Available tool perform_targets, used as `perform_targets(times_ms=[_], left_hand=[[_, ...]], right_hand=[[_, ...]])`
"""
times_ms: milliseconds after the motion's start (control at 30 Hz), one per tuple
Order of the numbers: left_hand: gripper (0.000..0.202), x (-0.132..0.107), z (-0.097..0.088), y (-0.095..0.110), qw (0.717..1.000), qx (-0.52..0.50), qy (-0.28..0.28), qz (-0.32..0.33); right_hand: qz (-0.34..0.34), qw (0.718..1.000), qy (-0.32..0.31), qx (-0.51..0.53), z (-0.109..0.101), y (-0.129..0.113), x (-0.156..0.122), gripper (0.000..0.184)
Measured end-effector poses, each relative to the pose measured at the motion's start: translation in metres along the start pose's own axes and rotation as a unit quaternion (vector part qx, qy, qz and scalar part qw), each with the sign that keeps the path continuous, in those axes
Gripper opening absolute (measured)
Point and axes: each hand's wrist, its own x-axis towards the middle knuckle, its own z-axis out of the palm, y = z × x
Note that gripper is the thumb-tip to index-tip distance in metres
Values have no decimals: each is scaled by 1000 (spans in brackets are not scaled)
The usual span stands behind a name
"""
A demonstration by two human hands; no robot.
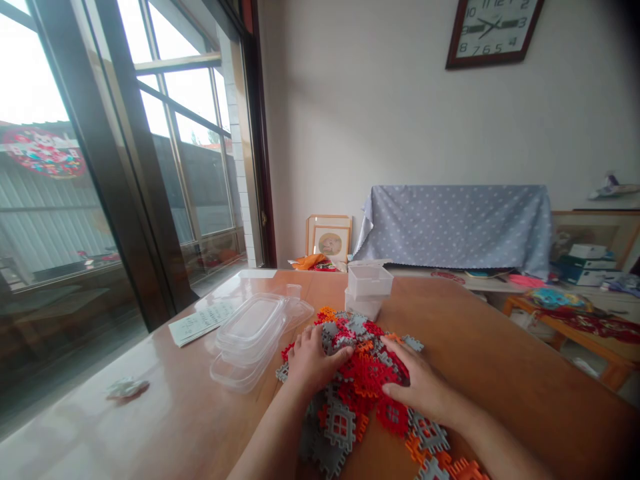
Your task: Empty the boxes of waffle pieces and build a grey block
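A loose heap of red, grey and orange interlocking plastic building tiles (370,373) lies on the wooden table before me. My left hand (315,357) rests on the left side of the heap, fingers spread and thumb pointing right. On the right side, my right hand (417,377) touches the tiles with its thumb and fingers apart. Neither hand grips a tile that I can see. Some tiles have window-like cutouts, such as a grey one (340,425) near my left forearm. Tiles under the palms are hidden.
Clear plastic containers or lids (253,327) lie left of the heap, beside a sheet of paper with writing (200,323). Stacked translucent boxes (370,281) stand behind it. A small crumpled packet (127,388) lies at the left. The wooden table (510,373) extends to the right.
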Motion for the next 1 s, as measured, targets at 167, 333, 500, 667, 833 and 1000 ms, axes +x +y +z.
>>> perform_targets(times_ms=[167, 333, 500, 667, 833, 1000], left_hand=[[61, -4, 7, 2, 997, 69, 11, 41], [38, -1, 7, 3, 994, 28, 26, 104], [31, 2, 12, 4, 986, -77, 44, 138], [30, 2, 17, 6, 977, -174, 13, 123], [48, 3, 18, 9, 963, -244, 21, 113], [47, 9, 19, 2, 968, -239, 56, 48]], right_hand=[[-9, 1000, 9, -11, 8, -8, 3, 91], [-4, 995, 97, 31, 12, -12, 11, 64], [22, 985, 118, 127, 14, -9, 18, 45], [86, 951, 104, 277, 13, -19, 19, 46], [42, 954, 81, 285, 14, -45, 16, 50], [-22, 952, 5, 305, 19, -66, 6, 64]])
